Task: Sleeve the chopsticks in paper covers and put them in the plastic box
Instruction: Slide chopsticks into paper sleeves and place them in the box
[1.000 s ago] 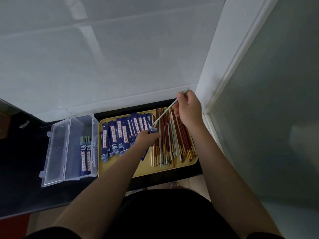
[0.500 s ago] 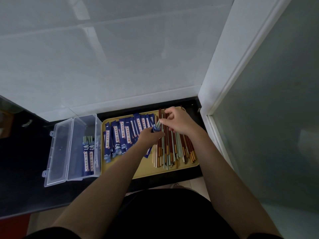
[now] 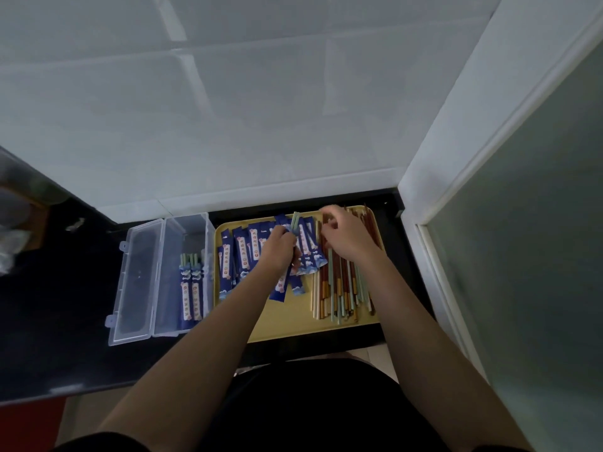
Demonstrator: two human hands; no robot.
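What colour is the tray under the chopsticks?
Yellow: the tray shows best in the head view.

My clear glossy plastic box (image 3: pixel 156 272), printed paper covers (image 3: pixel 243 256), matt yellow tray (image 3: pixel 293 321), glossy black desk (image 3: pixel 58 321)

Dim, cool, flat light, brightest on the white wall tiles (image 3: pixel 261 109), where pale streaks of glare cross the glaze. The black countertop (image 3: pixel 65 305) sinks into near shadow. Wide-angle bending bows the edges; the right hand (image 3: pixel 349 236) fingertips smear with motion blur
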